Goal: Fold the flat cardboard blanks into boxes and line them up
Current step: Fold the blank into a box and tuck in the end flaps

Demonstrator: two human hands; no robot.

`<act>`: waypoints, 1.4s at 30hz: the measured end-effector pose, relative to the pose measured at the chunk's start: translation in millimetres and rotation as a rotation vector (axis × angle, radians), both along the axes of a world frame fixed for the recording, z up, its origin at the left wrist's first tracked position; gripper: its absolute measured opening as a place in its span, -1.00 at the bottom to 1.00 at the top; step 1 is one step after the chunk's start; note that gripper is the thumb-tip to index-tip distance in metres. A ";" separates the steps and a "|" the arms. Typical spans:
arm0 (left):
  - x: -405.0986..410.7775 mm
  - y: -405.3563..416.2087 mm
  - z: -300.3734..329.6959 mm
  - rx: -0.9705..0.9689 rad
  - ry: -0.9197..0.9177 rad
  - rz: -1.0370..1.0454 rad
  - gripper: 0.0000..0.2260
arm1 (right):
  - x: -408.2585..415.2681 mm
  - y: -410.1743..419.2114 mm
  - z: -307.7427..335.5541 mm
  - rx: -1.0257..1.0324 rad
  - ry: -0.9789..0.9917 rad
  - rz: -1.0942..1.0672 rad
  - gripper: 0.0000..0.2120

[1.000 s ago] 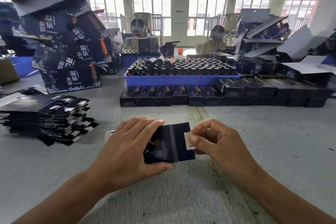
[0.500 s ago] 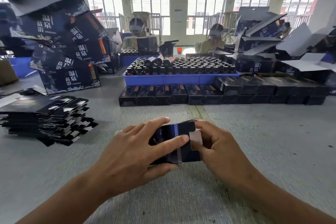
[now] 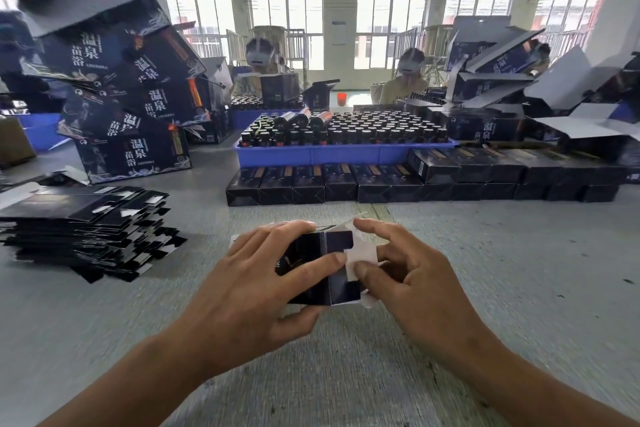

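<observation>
Cardboard, thin and light, would crease easily. Left hand (image 3: 249, 291) gripped the box (image 3: 313, 270) body; right hand (image 3: 412, 284) fingers (image 3: 363, 269) pinched its white flap (image 3: 362, 253).

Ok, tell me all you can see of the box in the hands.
The small box is dark navy, glossy printed card with white inner faces. It is partly formed, lying over the grey table, its right end open with white flaps sticking out. The left hand grips its body, fingers across the top; the right hand pinches a white flap.
</observation>
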State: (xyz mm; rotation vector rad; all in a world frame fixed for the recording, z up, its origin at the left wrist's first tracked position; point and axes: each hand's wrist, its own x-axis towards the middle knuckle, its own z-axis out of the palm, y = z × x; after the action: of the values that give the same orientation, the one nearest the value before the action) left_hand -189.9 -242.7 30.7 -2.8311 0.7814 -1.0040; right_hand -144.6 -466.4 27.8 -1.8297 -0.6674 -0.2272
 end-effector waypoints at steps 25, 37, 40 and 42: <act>-2.9 -1.7 1.9 -0.005 -0.046 0.008 -0.57 | 1.6 -0.5 -7.1 -0.130 -0.144 -0.058 -0.41; -2.3 -1.4 -1.0 0.016 -0.049 -0.008 -0.62 | 1.1 -1.2 -8.3 -0.229 -0.276 -0.083 -0.68; -2.4 -2.4 -1.2 0.022 -0.045 0.013 -0.57 | 1.0 -1.4 -8.2 -0.227 -0.274 -0.059 -0.65; -2.4 -2.6 -0.8 0.025 -0.035 0.023 -0.55 | 0.9 -1.2 -8.3 -0.250 -0.276 -0.049 -0.66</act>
State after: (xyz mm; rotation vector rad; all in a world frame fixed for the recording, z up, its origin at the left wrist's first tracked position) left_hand -192.3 -245.3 29.9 -2.7873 0.7515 -1.0302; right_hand -143.8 -467.6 19.5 -2.0762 -0.8744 -0.4525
